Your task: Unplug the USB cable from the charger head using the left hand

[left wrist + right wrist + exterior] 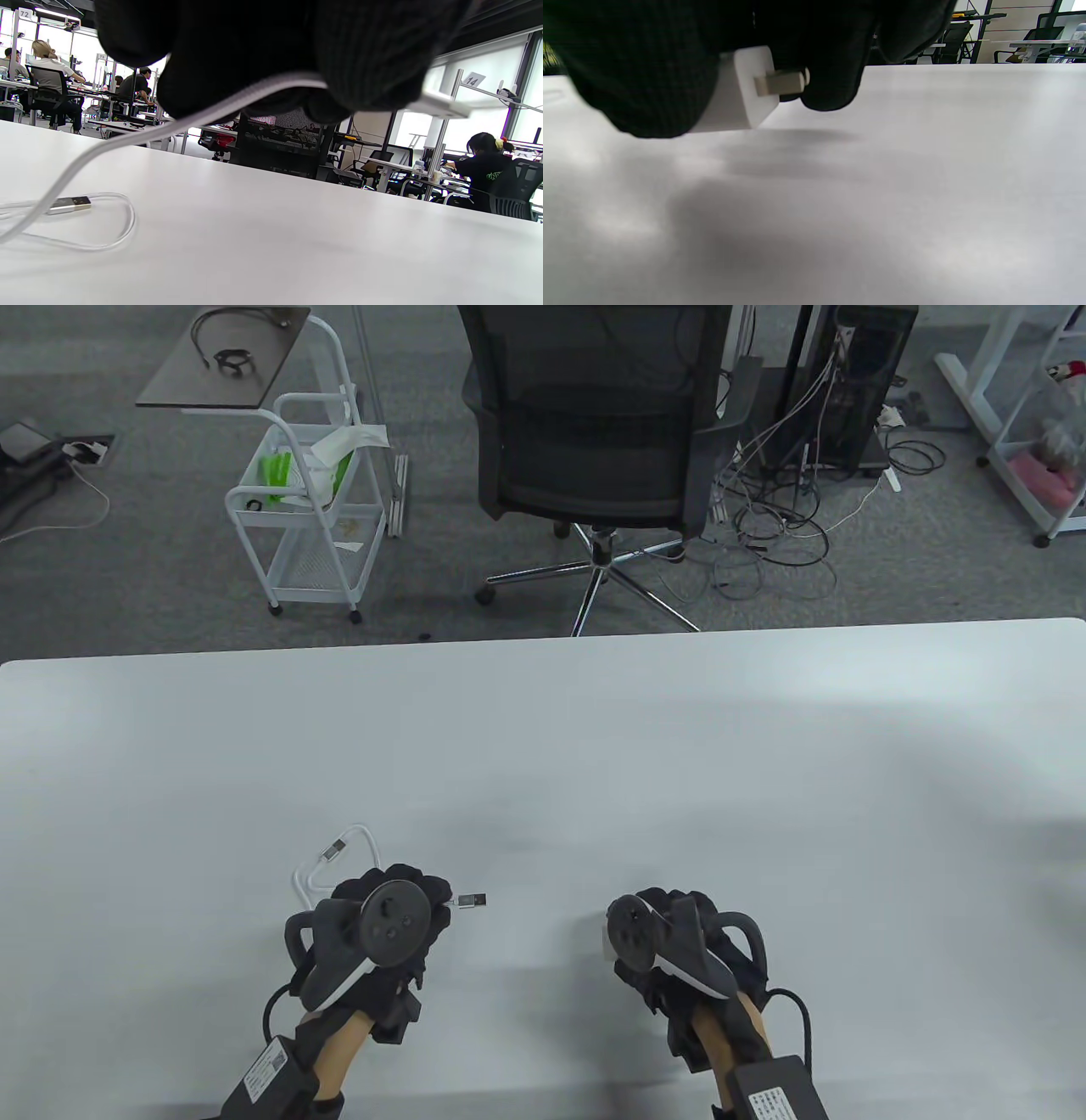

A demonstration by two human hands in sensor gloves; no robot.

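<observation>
1. Watching our left hand (386, 920) grip the USB cable (127, 137), fingers closed round it, plug (473, 900) poking out free, well apart from the charger head (738, 91)
2. Our right hand (670, 937) clamps that charger, prongs showing; it could twist loose and drop onto the table (764, 746)
3. Slack loop (335, 861) trails behind us; yanking may whip the far connector (68, 204) around

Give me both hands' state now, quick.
Left hand: grips the cable, plug end free.
Right hand: holds the charger, unplugged.
</observation>
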